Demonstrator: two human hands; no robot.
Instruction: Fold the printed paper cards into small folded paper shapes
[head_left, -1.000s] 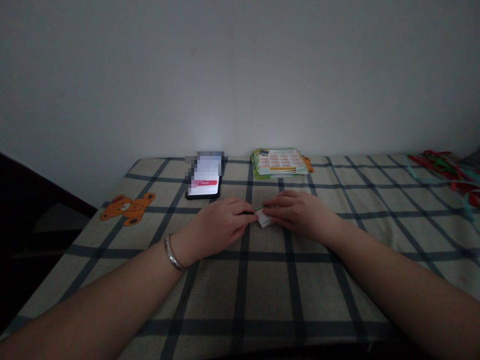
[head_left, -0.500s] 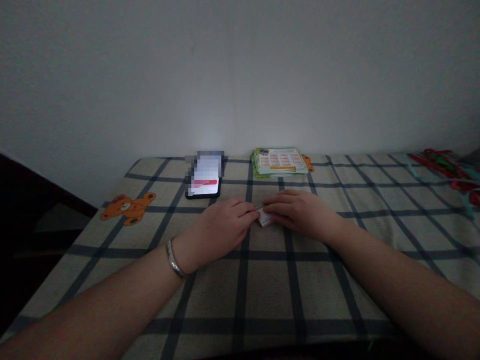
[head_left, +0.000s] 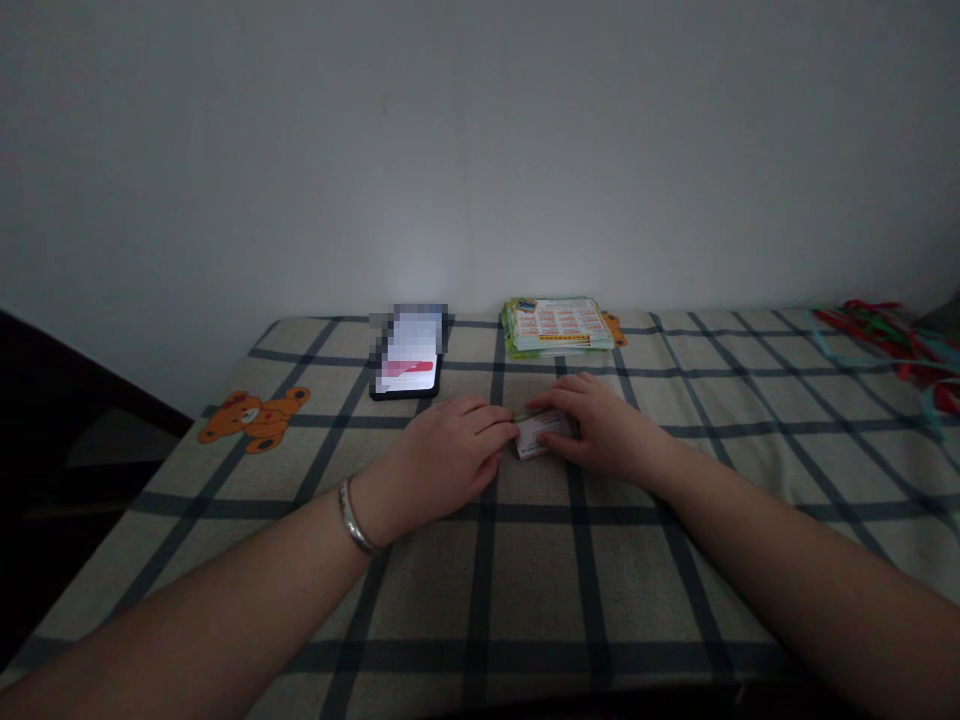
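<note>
A small piece of white printed paper (head_left: 531,440), apparently folded, stands slightly tilted on the checked cloth between my hands. My right hand (head_left: 600,425) grips its right part, thumb on the near face and fingers over the top and behind. At its left corner are the closed fingertips of my left hand (head_left: 461,445), which pinch or press the edge; the far side of the paper is hidden. A silver bangle (head_left: 354,518) circles my left wrist.
Behind my right hand lies a stack of printed leaflets (head_left: 562,325) against the wall. A phone (head_left: 409,365) with its screen lit lies behind my left hand. Red, green and pale blue ribbons (head_left: 892,340) are heaped at the far right. The checked cloth (head_left: 540,590) carries orange bear prints.
My right thumb has shifted up onto the paper's near face, and more of the printed side shows. My left hand stays at the left corner, almost unmoved.
</note>
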